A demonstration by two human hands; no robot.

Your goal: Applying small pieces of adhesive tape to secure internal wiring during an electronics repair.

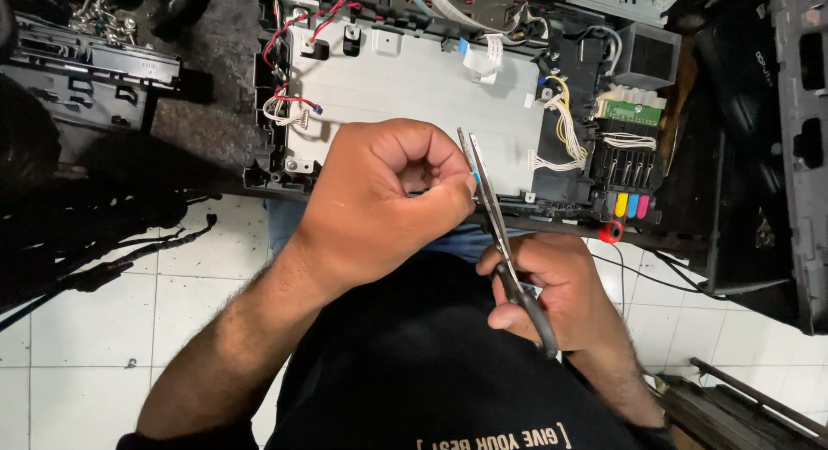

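Note:
My left hand point(379, 200) is closed in a fist, pinching a small pale-blue flat piece point(473, 173) between thumb and fingers. My right hand point(552, 290) grips black-handled scissors point(496, 217), blades pointing up and touching that piece. Both hands hover in front of an opened printer chassis point(414, 79) with a white metal plate, resting on my lap above the floor.
The chassis carries red and white wire bundles point(289, 105), a green circuit board point(632, 112) and coloured ink tubes point(631, 206) at right. Black plastic parts point(86, 71) lie at left, black cables point(103, 243) run over the white tiled floor point(86, 329), and dark panels point(802, 157) stand at right.

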